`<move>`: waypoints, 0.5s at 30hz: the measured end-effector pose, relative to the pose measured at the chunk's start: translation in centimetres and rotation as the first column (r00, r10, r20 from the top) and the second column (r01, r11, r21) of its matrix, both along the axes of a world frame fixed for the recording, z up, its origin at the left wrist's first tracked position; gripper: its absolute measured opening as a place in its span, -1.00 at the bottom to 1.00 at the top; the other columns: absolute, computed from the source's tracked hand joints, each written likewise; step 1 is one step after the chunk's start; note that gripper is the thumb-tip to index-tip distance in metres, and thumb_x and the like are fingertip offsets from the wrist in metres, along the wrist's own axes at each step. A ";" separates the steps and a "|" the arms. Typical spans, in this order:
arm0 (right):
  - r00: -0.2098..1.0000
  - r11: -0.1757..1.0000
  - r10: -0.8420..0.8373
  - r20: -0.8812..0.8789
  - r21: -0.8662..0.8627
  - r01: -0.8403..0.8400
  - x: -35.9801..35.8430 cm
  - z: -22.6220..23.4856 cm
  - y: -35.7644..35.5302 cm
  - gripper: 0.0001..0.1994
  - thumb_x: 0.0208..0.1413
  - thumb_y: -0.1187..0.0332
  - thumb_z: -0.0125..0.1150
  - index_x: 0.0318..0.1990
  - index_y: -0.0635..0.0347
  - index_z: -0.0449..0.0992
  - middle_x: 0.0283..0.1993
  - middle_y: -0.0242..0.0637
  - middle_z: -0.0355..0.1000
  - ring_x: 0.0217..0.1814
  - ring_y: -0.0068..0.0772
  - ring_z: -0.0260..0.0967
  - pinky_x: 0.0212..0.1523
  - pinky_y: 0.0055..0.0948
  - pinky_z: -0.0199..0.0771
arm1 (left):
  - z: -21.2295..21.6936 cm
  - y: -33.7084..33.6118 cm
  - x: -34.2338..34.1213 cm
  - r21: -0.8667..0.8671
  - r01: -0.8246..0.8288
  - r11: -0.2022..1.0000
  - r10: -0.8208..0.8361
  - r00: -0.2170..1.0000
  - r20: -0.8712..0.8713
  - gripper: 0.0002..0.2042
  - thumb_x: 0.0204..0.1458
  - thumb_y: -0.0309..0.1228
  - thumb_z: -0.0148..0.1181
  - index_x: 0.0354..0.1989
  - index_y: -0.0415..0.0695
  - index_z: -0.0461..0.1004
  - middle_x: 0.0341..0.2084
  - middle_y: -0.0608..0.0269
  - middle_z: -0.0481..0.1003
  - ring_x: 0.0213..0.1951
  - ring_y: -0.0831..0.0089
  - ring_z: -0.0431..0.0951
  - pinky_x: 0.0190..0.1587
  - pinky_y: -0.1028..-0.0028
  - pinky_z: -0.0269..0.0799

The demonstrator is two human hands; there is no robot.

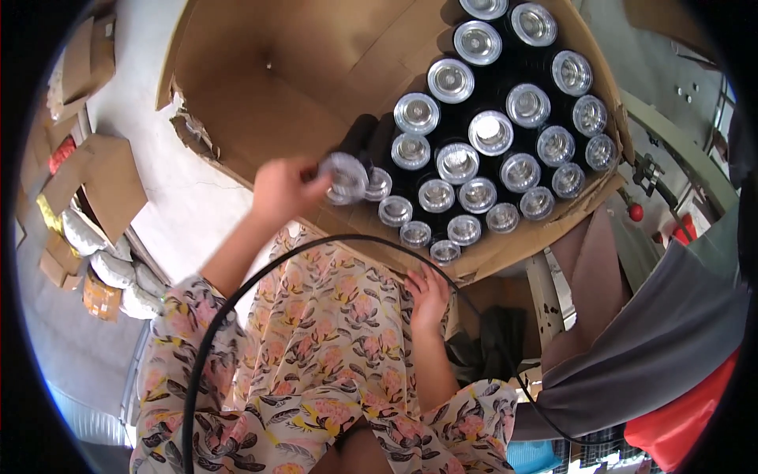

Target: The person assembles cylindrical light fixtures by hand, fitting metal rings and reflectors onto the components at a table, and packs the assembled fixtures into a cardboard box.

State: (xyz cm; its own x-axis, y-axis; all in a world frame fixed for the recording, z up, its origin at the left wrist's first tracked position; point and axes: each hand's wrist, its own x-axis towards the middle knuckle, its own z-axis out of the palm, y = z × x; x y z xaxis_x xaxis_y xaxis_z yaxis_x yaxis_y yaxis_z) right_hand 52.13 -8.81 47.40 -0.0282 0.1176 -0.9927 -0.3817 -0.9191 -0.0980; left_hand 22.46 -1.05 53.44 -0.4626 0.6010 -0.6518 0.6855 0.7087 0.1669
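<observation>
A large cardboard box (276, 103) stands before me, its right part filled with rows of upright black bottles with round clear caps (456, 163). My left hand (284, 188) is at the box's near left side, closed on a clear-capped black bottle (345, 180); its cap is slightly blurred. The held bottle is beside the leftmost capped ones, and its dark body is partly hidden under the cap. My right hand (428, 299) rests against the outside of the box's near wall, its fingers stretched upward and a little apart, with nothing visible in them.
A black cable (316, 243) arches across in front of me, between my body and the box. The box's left rim is torn. Smaller cartons (110, 182) and pale bags (114, 272) lie on the left floor. Grey cloth (632, 347) and red cloth (683, 419) hang at the right.
</observation>
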 end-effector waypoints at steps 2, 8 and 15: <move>0.980 0.974 0.139 0.143 0.161 -0.162 0.5 1.2 -1.5 -0.69 0.15 0.36 -0.01 0.03 0.27 0.30 -0.05 -0.24 0.35 -0.20 -0.33 0.41 -0.19 -0.39 0.42 | -4.8 1.8 -4.4 -0.049 0.121 0.991 -0.126 0.983 -0.131 -0.68 -0.16 -0.07 0.19 -0.52 -0.12 0.54 -0.57 0.09 0.51 -0.46 0.19 0.54 -0.39 0.28 0.44; 0.829 0.758 0.460 0.318 0.345 -0.553 2.6 3.4 -8.4 -0.74 0.17 0.46 -0.08 0.00 0.28 0.32 -0.09 -0.23 0.40 -0.27 -0.50 0.39 -0.27 -0.53 0.41 | -18.2 3.5 -9.9 -0.319 0.228 0.920 -0.278 0.953 -0.119 -0.68 -0.18 -0.05 0.18 -0.46 -0.07 0.56 -0.43 0.13 0.54 -0.33 0.20 0.54 -0.28 0.26 0.45; 0.804 0.785 0.519 0.291 0.210 -0.583 3.3 4.0 -8.3 -0.74 0.17 0.50 -0.10 0.02 0.27 0.31 -0.19 -0.23 0.43 -0.28 -0.51 0.38 -0.25 -0.54 0.39 | -30.2 2.1 -7.8 -0.269 0.147 0.952 -0.190 0.972 -0.138 -0.70 -0.15 -0.10 0.15 -0.37 -0.06 0.55 -0.39 0.12 0.54 -0.27 0.16 0.54 -0.25 0.22 0.44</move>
State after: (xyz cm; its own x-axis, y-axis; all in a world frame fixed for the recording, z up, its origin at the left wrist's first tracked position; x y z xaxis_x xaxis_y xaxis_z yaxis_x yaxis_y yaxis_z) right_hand 55.48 -17.15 51.35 0.0270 0.4136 -0.9101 0.2403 -0.8864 -0.3957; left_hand 14.63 1.06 23.21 -0.4798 0.5025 -0.7192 0.8013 0.5848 -0.1259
